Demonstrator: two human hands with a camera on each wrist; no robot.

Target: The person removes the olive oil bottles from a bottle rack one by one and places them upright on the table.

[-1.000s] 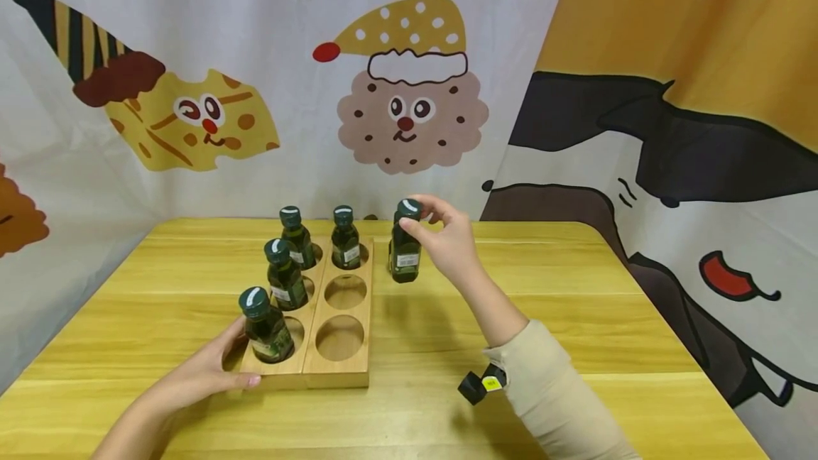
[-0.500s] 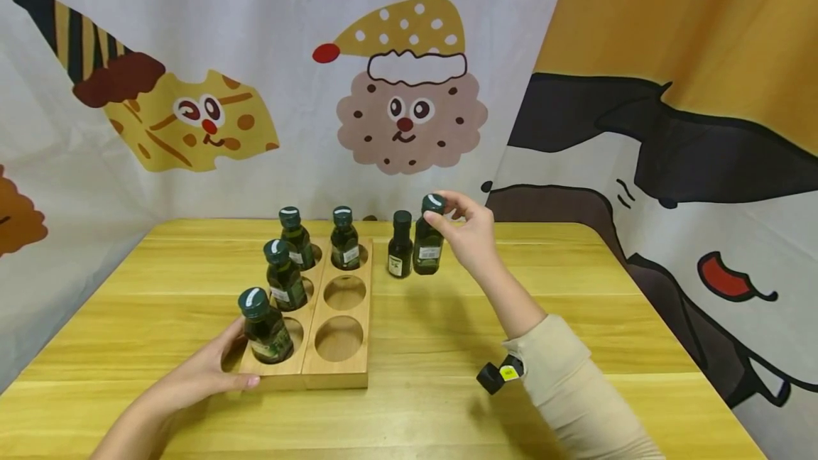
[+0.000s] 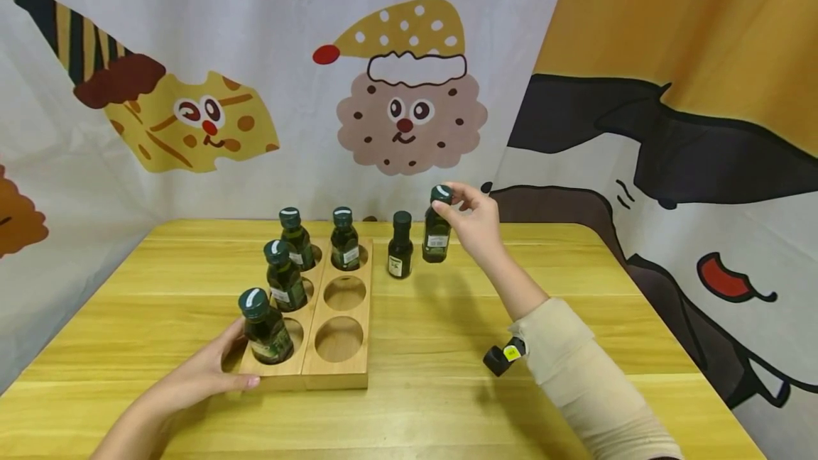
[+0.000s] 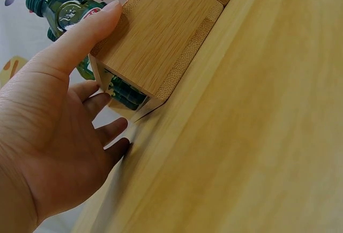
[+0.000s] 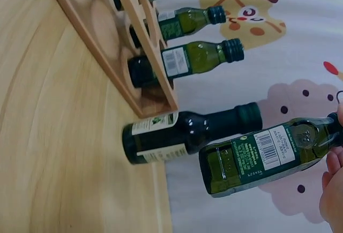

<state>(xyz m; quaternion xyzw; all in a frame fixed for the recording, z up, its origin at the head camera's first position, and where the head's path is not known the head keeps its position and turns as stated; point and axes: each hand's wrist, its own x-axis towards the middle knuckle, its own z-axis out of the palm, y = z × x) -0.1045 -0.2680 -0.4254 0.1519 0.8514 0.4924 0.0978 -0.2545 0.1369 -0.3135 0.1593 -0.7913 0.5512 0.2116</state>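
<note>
Now pinching green bottle (image 3: 437, 238) in right hand (image 3: 478, 223), raised, farther from dark bottle (image 3: 400, 250) at hand's left; apparently mid-carry. Resting spread left hand (image 3: 199, 372) against rack (image 3: 335, 380).

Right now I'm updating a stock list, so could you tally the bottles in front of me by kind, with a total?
Stout green glass bottles with green screw caps: 5 (4 in the light wooden rack, 1 held up)
Slim, dark, long-necked glass bottle: 1
Total: 6 bottles
</note>
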